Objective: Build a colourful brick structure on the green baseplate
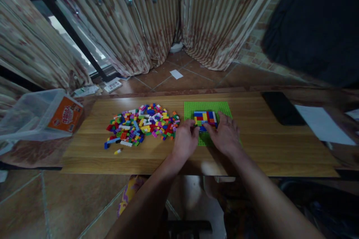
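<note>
A low block of toy building bricks [204,116], in blue, red, yellow and white, sits on a green baseplate [188,107] on the wooden table. My left hand [185,138] is at the block's left front corner, thumb and forefinger closed against it. My right hand [226,132] wraps the right side, its thumb reaching across the front edge and its fingers along the far right. Blue bricks show between the two thumbs. Both hands hide part of the block's front and the plate beneath. Whether a loose brick is in the left fingertips is too small to tell.
A wide heap of loose bricks [151,119] lies left of the baseplate, with one small yellow-and-white brick [117,151] apart in front. A clear plastic bin [30,115] lies on its side at far left. To the right are a black tablet-like slab [283,108] and white paper [324,123].
</note>
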A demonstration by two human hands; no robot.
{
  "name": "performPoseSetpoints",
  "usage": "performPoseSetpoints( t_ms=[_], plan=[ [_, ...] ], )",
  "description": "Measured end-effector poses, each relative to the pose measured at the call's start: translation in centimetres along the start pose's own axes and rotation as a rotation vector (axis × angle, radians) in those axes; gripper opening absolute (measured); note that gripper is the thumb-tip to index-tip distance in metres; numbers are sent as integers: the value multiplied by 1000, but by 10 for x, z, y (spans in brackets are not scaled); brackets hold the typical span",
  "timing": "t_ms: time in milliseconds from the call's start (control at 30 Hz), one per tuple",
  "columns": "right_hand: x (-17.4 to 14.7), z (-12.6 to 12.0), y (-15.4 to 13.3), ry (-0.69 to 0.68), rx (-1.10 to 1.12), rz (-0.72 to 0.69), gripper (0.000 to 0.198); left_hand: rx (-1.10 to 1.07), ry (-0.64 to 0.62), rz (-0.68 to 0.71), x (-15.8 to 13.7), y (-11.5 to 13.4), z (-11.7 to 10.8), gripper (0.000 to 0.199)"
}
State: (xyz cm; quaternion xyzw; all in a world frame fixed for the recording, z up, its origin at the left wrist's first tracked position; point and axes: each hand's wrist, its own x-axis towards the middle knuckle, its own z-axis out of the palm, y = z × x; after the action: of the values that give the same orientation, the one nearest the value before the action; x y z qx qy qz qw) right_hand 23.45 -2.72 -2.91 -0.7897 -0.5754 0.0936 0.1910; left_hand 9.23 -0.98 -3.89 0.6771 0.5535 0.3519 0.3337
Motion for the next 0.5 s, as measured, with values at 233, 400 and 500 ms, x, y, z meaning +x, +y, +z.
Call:
performPoseSetpoints(
  t_ms=[233,400,500],
  plan=[
    [-2,3,-3,-12,-35,-7,64,-162,36,-76,7,-8,9,12],
    [-2,11,-2,7,-6,-31,62,-200,46,-133,10,-10,13,11],
    [-3,15,-1,28,5,-43,62,-199,48,-147,11,-9,12,13]
  ],
)
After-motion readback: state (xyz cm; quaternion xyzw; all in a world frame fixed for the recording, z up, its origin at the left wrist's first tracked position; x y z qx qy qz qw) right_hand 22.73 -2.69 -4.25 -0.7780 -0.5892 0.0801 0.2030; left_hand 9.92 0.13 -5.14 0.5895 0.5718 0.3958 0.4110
